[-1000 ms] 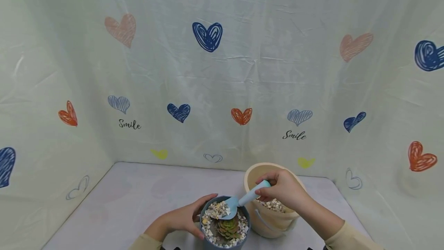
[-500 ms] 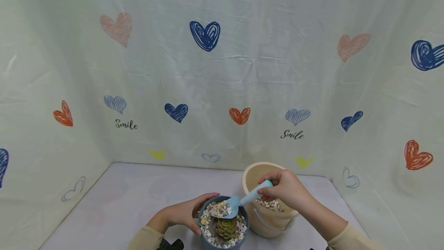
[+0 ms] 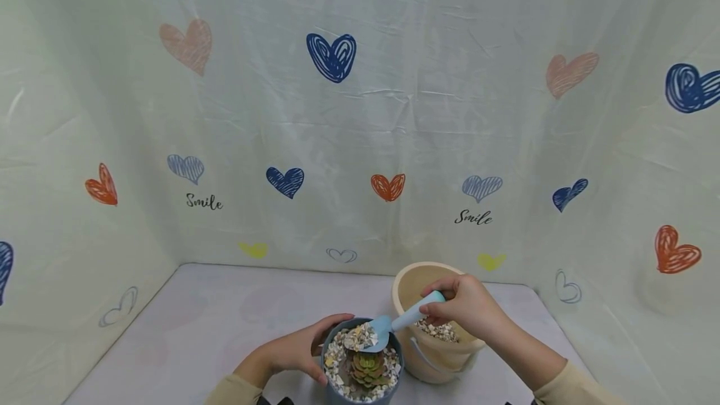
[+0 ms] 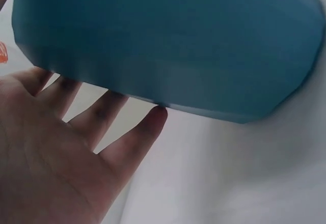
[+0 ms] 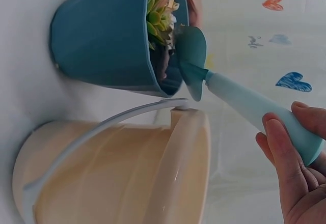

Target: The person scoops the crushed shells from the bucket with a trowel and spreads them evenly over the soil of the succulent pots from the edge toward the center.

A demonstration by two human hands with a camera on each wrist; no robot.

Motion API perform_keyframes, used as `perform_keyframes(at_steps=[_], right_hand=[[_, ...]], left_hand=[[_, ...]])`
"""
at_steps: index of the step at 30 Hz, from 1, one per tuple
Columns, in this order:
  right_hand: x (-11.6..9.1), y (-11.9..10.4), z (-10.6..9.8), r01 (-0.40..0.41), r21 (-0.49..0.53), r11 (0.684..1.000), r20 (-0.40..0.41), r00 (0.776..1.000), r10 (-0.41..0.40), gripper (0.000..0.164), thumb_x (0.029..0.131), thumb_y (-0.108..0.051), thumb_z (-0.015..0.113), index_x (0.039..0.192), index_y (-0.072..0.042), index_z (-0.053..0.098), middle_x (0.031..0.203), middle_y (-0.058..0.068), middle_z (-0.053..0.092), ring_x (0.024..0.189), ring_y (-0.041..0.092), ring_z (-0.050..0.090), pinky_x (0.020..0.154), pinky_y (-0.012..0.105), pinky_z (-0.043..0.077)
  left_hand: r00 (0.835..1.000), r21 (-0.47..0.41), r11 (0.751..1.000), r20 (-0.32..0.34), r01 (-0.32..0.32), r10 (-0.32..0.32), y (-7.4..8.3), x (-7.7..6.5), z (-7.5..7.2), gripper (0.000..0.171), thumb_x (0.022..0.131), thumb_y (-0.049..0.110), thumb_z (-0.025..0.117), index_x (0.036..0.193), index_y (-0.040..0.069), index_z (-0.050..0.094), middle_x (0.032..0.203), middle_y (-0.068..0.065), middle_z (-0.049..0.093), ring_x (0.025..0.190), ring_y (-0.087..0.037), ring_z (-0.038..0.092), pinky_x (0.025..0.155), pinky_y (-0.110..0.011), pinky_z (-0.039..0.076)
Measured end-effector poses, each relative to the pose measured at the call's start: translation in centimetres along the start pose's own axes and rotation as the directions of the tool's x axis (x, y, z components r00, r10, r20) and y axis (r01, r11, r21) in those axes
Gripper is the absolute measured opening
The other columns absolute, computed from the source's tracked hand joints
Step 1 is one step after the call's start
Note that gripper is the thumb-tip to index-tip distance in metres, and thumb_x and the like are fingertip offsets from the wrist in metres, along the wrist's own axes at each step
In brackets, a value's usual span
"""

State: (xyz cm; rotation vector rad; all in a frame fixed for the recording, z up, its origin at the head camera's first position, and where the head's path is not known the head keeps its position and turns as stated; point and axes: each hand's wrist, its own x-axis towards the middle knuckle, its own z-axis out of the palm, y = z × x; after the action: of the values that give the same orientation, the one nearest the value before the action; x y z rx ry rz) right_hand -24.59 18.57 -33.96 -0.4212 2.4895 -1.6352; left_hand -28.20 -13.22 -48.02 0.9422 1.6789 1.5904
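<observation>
Plainly, we have a pale blue shovel point(image 3: 412, 317) pinched by its handle between the thumb and fingers of our right hand point(image 3: 467, 308), while our left hand point(image 3: 295, 350) clasps a blue-grey pot point(image 5: 109, 40), thumb and fingers spread against its side. We see that the shovel is smooth, with a thick rounded handle and a broad blade, and a heap of mixed pale stones point(image 3: 360, 336) lies at the blade's front. Below the blade we find a green, reddish-tipped succulent point(image 3: 368, 367), ringed by similar chips. Our shovel's long axis slants down from the right hand, its blade pointing left toward the left hand and a little nearer us, over the pot's opening. We note the pot stands upright with its faceted rim facing up. Just under our right hand sits the rim of a cream bucket point(image 5: 102, 168), a narrow gap from the pot. Left of and beyond our left hand, open room spreads over the surface point(image 3: 247, 299), whose far edge meets a heart-printed curtain point(image 3: 337, 130).
</observation>
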Motion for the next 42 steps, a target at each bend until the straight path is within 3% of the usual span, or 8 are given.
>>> perform_keyframes(at_steps=[12,18,28,35,42], right_hand=[[-0.3,-0.1,0.0,0.003,0.008,1.000,-0.001,1.000,-0.003,0.029,0.073,-0.007,0.073,0.096,0.008,0.063,0.078,0.015,0.066,0.066,0.026,0.065,0.059,0.038,0.054],[-0.2,-0.2,0.2,0.001,0.014,1.000,0.002,1.000,-0.001,0.028,0.073,-0.007,0.073,0.095,0.008,0.064,0.078,0.015,0.066,0.066,0.026,0.065,0.059,0.039,0.054],[-0.2,0.0,0.8,0.005,0.003,1.000,0.007,1.000,-0.005,0.028,0.072,-0.008,0.074,0.094,0.007,0.064,0.077,0.013,0.066,0.063,0.025,0.065,0.057,0.039,0.054],[-0.2,-0.5,1.1,0.012,-0.015,1.000,0.016,1.000,-0.011,0.027,0.072,-0.010,0.075,0.092,0.006,0.065,0.075,0.013,0.066,0.062,0.025,0.065,0.055,0.036,0.054],[-0.2,-1.1,1.4,0.021,-0.027,0.999,0.024,1.000,-0.020,0.026,0.071,-0.010,0.075,0.089,0.006,0.065,0.074,0.013,0.066,0.061,0.024,0.065,0.056,0.038,0.054]], left_hand=[[0.988,-0.040,0.999,-0.155,-0.001,-0.005,-0.1,-1.0,2.0,0.094,0.070,0.020,0.078,0.143,0.020,0.019,0.140,-0.010,0.028,0.125,-0.024,0.031,0.098,-0.038,0.035],[0.968,-0.082,0.996,-0.248,0.016,-0.036,0.2,-1.3,3.4,0.091,0.071,0.017,0.077,0.143,0.018,0.021,0.141,-0.011,0.026,0.126,-0.029,0.030,0.098,-0.045,0.034],[0.949,-0.053,0.999,-0.313,0.005,-0.021,0.2,-2.0,5.1,0.088,0.076,0.019,0.072,0.143,0.020,0.016,0.143,-0.016,0.020,0.127,-0.035,0.026,0.095,-0.053,0.034],[0.931,-0.049,0.999,-0.364,0.016,-0.033,0.1,-2.1,6.1,0.089,0.079,0.030,0.069,0.144,0.013,0.012,0.142,-0.021,0.018,0.126,-0.040,0.025,0.092,-0.059,0.033],[0.909,-0.051,0.999,-0.415,0.006,-0.027,0.3,-2.0,7.1,0.091,0.080,0.031,0.068,0.144,0.008,0.007,0.142,-0.027,0.011,0.124,-0.048,0.020,0.089,-0.062,0.033]])
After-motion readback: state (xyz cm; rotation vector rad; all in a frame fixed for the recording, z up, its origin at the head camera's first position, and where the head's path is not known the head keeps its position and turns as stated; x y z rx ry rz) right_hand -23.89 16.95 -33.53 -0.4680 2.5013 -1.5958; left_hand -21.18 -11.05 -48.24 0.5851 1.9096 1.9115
